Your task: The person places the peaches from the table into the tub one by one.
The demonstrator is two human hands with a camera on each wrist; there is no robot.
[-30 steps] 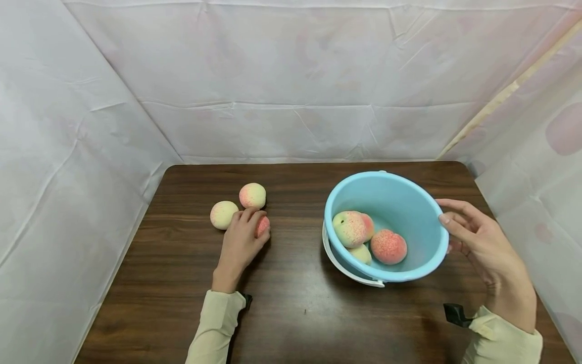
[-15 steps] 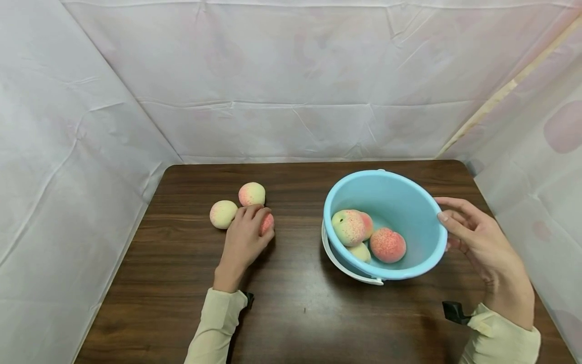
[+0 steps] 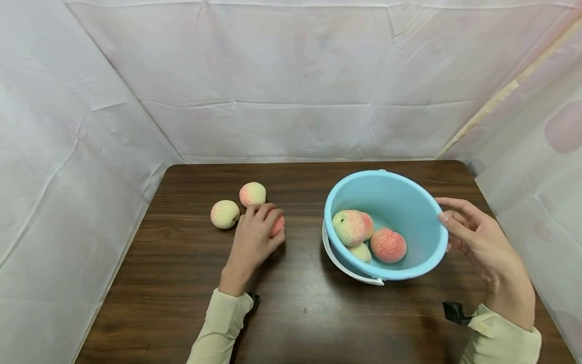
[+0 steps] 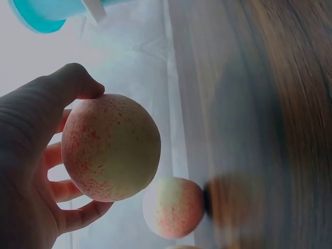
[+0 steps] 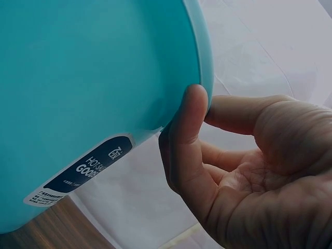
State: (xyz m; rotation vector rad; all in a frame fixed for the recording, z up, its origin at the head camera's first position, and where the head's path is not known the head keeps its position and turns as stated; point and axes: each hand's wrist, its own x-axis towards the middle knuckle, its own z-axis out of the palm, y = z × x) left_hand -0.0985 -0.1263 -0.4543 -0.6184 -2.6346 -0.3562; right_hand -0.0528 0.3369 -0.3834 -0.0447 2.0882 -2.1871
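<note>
My left hand (image 3: 257,235) grips a peach (image 4: 111,148), thumb on one side and fingers curled round the other; in the left wrist view the peach shows in front of the table surface. Two pale peaches lie just behind and left of that hand: one peach (image 3: 225,214) to the left, another peach (image 3: 252,194) farther back. On the right, my right hand (image 3: 477,237) pinches the rim of a light blue bucket (image 3: 420,222) between thumb and fingers. Inside the bucket sit several peaches, among them a red one (image 3: 388,246) and a yellow-pink one (image 3: 350,227).
A dark wood table (image 3: 300,313) carries everything. The bucket's white handle (image 3: 345,268) hangs down against its near left side. A printed label (image 5: 83,168) is stuck to the bucket's outer wall. White sheeting (image 3: 291,76) encloses the table's back and sides.
My left hand has shifted to the right with the peach in its grip, away from the two pale peaches. The right hand and bucket have stayed in place.
</note>
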